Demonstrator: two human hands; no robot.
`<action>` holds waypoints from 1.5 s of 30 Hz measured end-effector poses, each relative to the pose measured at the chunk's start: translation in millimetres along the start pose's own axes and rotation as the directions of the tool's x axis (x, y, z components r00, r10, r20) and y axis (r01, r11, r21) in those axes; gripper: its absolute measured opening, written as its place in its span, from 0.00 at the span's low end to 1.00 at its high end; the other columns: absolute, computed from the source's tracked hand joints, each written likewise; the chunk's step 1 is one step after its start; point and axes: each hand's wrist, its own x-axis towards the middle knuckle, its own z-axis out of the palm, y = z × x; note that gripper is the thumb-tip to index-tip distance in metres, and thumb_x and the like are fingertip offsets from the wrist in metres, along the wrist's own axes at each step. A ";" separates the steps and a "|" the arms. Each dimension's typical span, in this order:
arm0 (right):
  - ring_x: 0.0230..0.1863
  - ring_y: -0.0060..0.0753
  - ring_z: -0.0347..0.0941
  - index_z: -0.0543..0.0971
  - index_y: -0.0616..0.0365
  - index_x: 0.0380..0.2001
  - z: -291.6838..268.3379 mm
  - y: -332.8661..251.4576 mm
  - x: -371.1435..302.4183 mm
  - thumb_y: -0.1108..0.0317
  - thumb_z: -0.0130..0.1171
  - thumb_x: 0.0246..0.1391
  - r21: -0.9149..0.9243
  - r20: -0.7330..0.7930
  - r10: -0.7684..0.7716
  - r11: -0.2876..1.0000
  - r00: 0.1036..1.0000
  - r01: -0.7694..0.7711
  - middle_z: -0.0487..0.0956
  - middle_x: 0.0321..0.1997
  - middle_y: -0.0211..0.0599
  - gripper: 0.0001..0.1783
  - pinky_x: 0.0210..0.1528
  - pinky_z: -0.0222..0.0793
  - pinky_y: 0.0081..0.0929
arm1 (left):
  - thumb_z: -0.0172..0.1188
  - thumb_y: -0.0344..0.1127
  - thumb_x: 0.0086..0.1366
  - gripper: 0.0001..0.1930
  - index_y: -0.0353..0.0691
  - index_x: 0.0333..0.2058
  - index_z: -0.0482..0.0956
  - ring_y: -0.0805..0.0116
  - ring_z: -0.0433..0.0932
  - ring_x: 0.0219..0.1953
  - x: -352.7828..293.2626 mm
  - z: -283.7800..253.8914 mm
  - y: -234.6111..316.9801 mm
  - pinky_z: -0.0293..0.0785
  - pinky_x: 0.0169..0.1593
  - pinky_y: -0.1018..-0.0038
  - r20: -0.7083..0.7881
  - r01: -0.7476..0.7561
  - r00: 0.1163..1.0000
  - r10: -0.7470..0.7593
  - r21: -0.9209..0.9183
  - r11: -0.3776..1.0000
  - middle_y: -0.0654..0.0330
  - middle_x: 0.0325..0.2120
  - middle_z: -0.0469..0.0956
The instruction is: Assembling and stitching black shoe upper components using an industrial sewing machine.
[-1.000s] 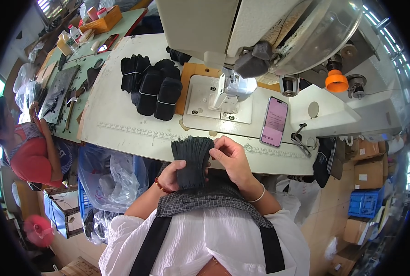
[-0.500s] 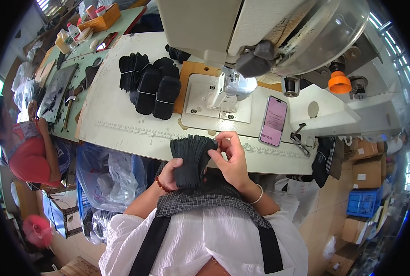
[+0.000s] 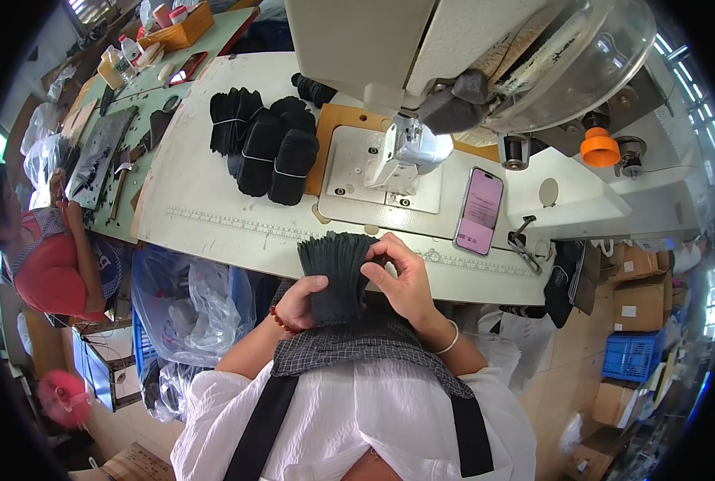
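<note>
Dark cloth stack (image 3: pixel 331 276): it is upright in front of your body, between your two hands, at the near edge of the white table (image 3: pixel 177 172); I cannot tell if it touches this edge.
Left hand (image 3: pixel 300 301): it grasps the stack low on its left side, with your thumb flat across the front; the other fingers are mostly hidden behind.
Right hand (image 3: pixel 401 276): your thumb and first finger are at the upper right corner of the stack; whether they pinch a layer, I cannot tell.
Fanned top: the upper ends spread into many thin edges, while the lower part looks more compact.
Weight and feel: the pieces look soft and thin, so each one is probably light and bends easily; they seem not fragile, but the layers may slide over one another.
Place to hold: the compact lower part seems the safest for firm support; at the loose top, a light fingertip touch probably suits better.
Tied bundles (image 3: pixel 292 170): similar dark pieces lie on the table, beside the sewing machine (image 3: pixel 405 156), well apart from your hands.
</note>
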 end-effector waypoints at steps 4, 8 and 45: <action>0.28 0.17 0.67 0.78 0.62 0.33 1.4 -9.6 0.1 0.69 0.71 0.54 0.048 0.009 0.091 0.995 0.996 -0.092 0.70 0.34 0.28 0.11 0.32 0.66 0.18 | 0.64 0.47 0.57 0.37 0.35 0.62 0.66 0.51 0.80 0.51 0.3 1.8 1.3 0.75 0.60 0.50 0.032 -0.017 0.999 0.016 0.027 0.999 0.46 0.51 0.76; 0.30 0.16 0.67 0.77 0.62 0.34 -0.8 -2.9 -0.4 0.70 0.70 0.54 0.033 0.015 0.079 0.996 0.997 -0.079 0.70 0.34 0.28 0.11 0.32 0.67 0.16 | 0.64 0.46 0.58 0.37 0.35 0.62 0.66 0.52 0.80 0.51 0.6 5.1 1.6 0.75 0.60 0.49 0.035 -0.030 0.999 0.029 0.027 0.999 0.47 0.51 0.77; 0.34 0.16 0.71 0.74 0.61 0.42 2.2 -3.9 -1.8 0.71 0.67 0.58 0.151 0.050 0.156 0.975 0.986 -0.162 0.74 0.37 0.29 0.13 0.33 0.71 0.16 | 0.63 0.48 0.58 0.40 0.35 0.66 0.61 0.51 0.79 0.52 3.9 1.7 -1.0 0.73 0.62 0.49 0.046 -0.013 0.999 0.011 0.040 0.999 0.46 0.52 0.75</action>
